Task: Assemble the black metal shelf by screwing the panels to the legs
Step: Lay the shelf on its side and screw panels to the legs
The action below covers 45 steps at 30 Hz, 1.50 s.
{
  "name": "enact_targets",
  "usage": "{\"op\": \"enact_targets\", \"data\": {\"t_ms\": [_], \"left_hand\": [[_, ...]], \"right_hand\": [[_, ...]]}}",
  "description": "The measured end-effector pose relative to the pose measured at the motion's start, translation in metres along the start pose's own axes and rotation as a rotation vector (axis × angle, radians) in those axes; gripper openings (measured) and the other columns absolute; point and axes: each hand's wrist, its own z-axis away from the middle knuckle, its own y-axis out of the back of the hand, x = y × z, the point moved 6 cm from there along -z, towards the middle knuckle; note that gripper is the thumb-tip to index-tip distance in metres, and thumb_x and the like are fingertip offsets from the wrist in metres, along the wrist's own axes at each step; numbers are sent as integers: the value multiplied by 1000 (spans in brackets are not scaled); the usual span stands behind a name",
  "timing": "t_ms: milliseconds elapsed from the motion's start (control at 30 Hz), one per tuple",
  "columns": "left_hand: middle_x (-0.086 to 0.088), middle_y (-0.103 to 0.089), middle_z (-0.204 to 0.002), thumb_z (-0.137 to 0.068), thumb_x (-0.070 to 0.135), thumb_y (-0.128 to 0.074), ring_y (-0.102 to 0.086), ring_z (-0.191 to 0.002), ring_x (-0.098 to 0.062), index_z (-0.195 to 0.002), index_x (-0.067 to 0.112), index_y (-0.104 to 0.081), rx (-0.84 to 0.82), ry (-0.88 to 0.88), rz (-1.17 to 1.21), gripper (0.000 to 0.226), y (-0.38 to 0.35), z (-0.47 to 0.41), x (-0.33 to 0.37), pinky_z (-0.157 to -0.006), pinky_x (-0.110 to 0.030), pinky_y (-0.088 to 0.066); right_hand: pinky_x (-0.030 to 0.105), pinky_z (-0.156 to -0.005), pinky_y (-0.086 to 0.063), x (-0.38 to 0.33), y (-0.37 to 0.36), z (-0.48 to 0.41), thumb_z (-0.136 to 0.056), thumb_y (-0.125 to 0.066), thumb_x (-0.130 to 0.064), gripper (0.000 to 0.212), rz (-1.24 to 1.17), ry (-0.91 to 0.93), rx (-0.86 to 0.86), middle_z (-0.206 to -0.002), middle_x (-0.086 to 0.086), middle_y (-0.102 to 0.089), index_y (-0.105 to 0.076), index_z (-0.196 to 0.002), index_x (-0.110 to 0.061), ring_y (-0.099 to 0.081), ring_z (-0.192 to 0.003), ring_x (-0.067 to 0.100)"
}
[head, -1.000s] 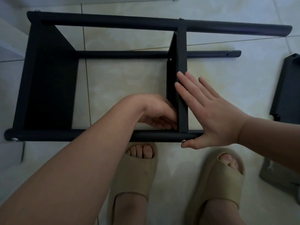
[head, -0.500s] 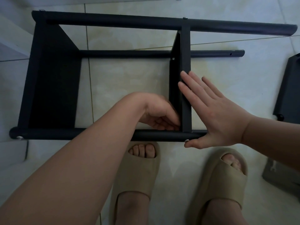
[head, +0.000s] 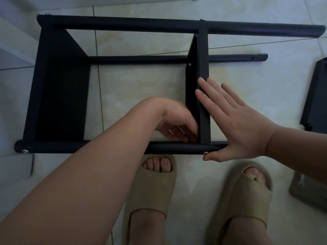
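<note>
Shelf (head: 60,96) lies sideways: matte black, two panels (head: 204,68), tubular legs (head: 159,26).

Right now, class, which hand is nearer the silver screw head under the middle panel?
Right. The right hand has its thumb beside the screw head; the left hand is farther, beyond the leg, by the middle panel.

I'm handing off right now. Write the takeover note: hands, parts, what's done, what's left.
Left hand: fingers curled at the inner corner where the middle panel meets the near leg; what they hold, if anything, is hidden.
Right hand: flat, open, pressing the middle panel's outer side.
Done: end panel and middle panel sit between the legs.
To do, likely: finish this joint; fit the loose panel lying to the right.
</note>
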Motion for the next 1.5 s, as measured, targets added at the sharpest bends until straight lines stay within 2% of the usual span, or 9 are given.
{"op": "enact_targets", "data": {"t_ms": [133,467,600,767,933,1133,1267,1400,1500], "left_hand": [[1,-69,-72,-91,7,-65,-59,-67,-10,-88,13,-69,-29,17,24,8,-2,-2,3,-69,-22,-48],[-2,-69,-81,-93,2,-59,-61,-77,-12,-94,10,-70,-114,40,54,13,-1,-5,0,-81,-25,-48],[2,-70,-79,-93,11,-62,-60,-74,-10,-95,13,-69,-103,57,12,7,0,-9,0,-77,-25,-47],[1,-70,-72,-92,4,-62,-60,-68,-9,-92,11,-69,-117,56,6,10,0,-14,3,-74,-22,-49],[-4,-69,-81,-91,-3,-59,-63,-73,-13,-93,8,-70,-138,31,44,15,0,-13,5,-82,-26,-51],[2,-67,-79,-95,13,-60,-58,-73,-11,-99,12,-67,-124,79,-3,8,-1,-14,-2,-78,-26,-47],[0,-66,-77,-95,7,-58,-58,-72,-11,-94,11,-67,-139,66,26,10,-2,-14,-1,-76,-24,-48],[-6,-68,-87,-93,-1,-56,-63,-78,-14,-99,6,-69,-165,30,84,16,0,-13,0,-85,-27,-51],[-4,-69,-87,-94,5,-57,-63,-78,-14,-101,7,-68,-165,47,101,14,-2,-14,-3,-87,-28,-50]], "right_hand": [[59,-124,-12,0,0,0,-73,-49,-89,132,-2,0,4,-169,18,4,-6,-160,0,6,-156,34],[58,-125,-11,0,0,0,-73,-47,-89,131,6,-5,-9,-169,17,6,-4,-161,-2,8,-156,32],[59,-124,-11,0,-1,0,-73,-47,-90,131,8,-6,-8,-169,17,6,-4,-161,-2,8,-156,32],[59,-124,-12,1,-1,-1,-73,-46,-90,131,6,-3,0,-169,17,5,-6,-161,-1,7,-156,33],[59,-124,-13,1,-1,0,-73,-45,-91,131,12,-1,0,-169,17,5,-5,-161,-2,7,-156,32],[59,-124,-12,1,-1,0,-73,-45,-91,131,11,-3,-1,-169,16,5,-5,-161,-3,8,-156,32],[58,-125,-11,1,-1,0,-73,-44,-92,131,15,-8,-12,-169,16,7,-4,-161,-3,9,-156,32],[59,-124,-11,0,-1,-1,-74,-44,-91,130,11,-7,-13,-169,17,6,-4,-161,-2,8,-156,32],[59,-124,-11,0,-1,-1,-73,-45,-91,131,14,-12,-18,-169,17,6,-5,-161,-2,8,-156,32]]}}
